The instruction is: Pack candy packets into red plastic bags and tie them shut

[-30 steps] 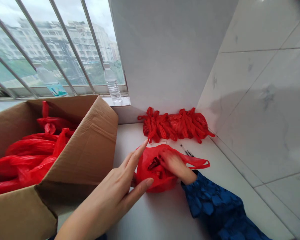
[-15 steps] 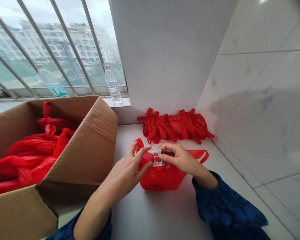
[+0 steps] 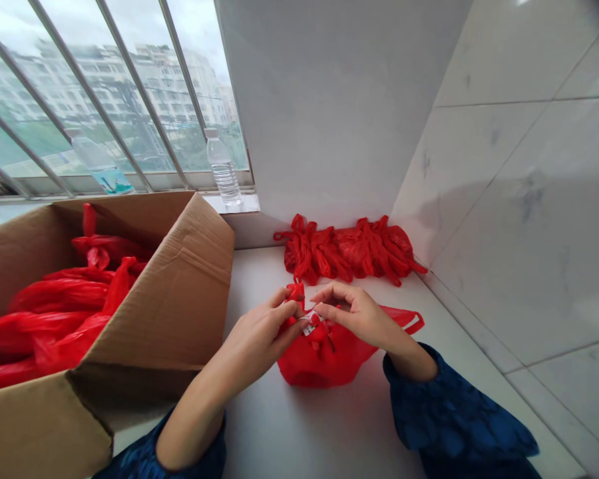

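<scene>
Head view, catalogue by size: counter [image 3: 329, 432], pale, bearing all below; box [image 3: 180, 293], cardboard, open, at left; loose bags [image 3: 54, 313], red, heaped inside the box; tied bags [image 3: 349, 251], red, in a row against the far wall; bag [image 3: 324, 362], red, on the counter between box and tiled wall, mouth up, one handle [image 3: 410, 320] trailing right; left hand [image 3: 259, 332], thumb and forefinger pinched on the bag's gathered top; right hand [image 3: 359, 313], fingertips pinched on the packet; bottle [image 3: 222, 166], clear, on the sill; packet [image 3: 309, 324], small, white, at the bag's mouth. Work in hand, by judgement: packet meeting bag; thin slack film wants a firm pinch.
</scene>
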`<state>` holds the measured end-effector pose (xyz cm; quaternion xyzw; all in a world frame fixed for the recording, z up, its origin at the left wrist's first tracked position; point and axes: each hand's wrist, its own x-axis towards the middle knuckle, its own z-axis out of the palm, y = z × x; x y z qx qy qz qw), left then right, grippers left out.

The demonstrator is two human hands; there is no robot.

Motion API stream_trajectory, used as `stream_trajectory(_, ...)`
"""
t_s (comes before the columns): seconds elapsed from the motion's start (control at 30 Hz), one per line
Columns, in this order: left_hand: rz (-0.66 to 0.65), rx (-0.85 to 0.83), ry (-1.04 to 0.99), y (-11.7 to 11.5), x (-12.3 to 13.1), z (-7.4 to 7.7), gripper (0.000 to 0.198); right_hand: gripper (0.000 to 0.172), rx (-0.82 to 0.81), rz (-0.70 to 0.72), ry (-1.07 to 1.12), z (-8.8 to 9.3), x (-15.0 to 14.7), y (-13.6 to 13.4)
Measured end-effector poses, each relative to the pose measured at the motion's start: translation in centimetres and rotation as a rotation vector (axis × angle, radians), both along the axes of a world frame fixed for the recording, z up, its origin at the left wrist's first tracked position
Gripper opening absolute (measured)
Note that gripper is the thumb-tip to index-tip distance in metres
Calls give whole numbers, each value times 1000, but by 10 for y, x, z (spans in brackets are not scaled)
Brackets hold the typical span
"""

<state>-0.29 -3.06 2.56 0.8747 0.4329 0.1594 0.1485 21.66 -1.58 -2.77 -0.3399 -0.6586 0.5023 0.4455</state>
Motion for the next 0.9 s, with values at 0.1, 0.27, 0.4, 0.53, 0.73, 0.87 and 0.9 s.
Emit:
stream_trajectory(0.1, -5, 0, -40, 0, 1, 3, 31, 24, 12, 22, -30, 1, 2, 0)
stream_trajectory(0.27, -9, -43, -144, 3, 4, 4, 32, 28, -137, 151, 11, 9, 8, -4)
stream_trajectory(0.4, 10, -61, -176, 8, 3, -4, 31, 30, -197, 182, 33, 11, 9, -5)
stream_trajectory(0.53, 50, -75, -207, 9, 1, -6, 32, 27, -187, 147, 75, 9, 7, -4)
stream_trajectory(0.73, 72, -97, -269, 5, 3, 1, 26, 23, -139, 41, 225, 5, -1, -3)
stream_trajectory(0.87, 90, -67, -393, 6, 6, -3, 21, 21, -165, 136, 245, 3, -7, -8)
stream_trajectory(0.9, 87, -84, -427, 6, 6, -4, 20, 20, -166, 161, 231, 3, -8, -9)
